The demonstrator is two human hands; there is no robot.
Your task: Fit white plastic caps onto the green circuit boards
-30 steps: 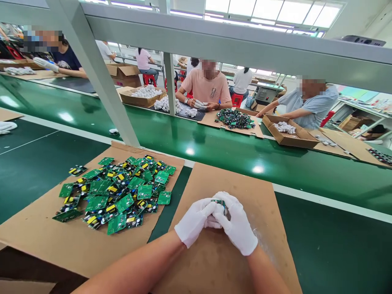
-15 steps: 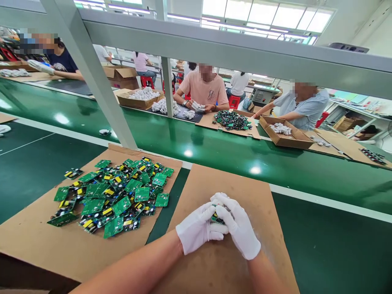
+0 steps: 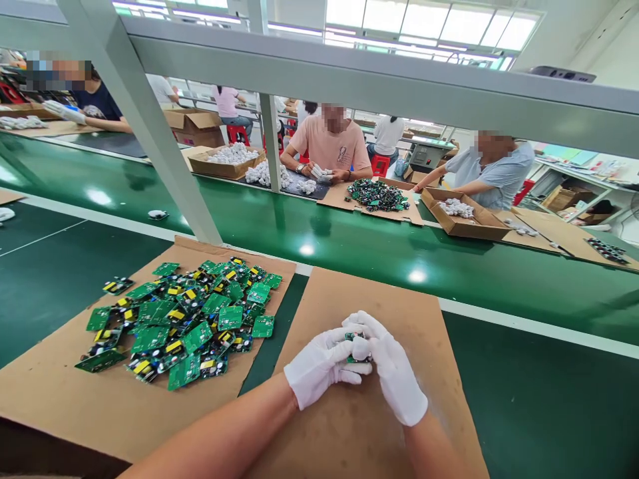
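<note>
One green circuit board (image 3: 355, 360) is gripped by the fingers of the gloved left hand (image 3: 312, 371) and right hand (image 3: 399, 382) over the right cardboard sheet (image 3: 329, 432), apparently mid-handling, calling for steady fingertips; piled boards (image 3: 197, 337) lie left.

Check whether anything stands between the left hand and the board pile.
Nothing visible stands between the left hand and the pile; only flat cardboard and a green bench strip lie between. Both hands, though, are on a board.
</note>
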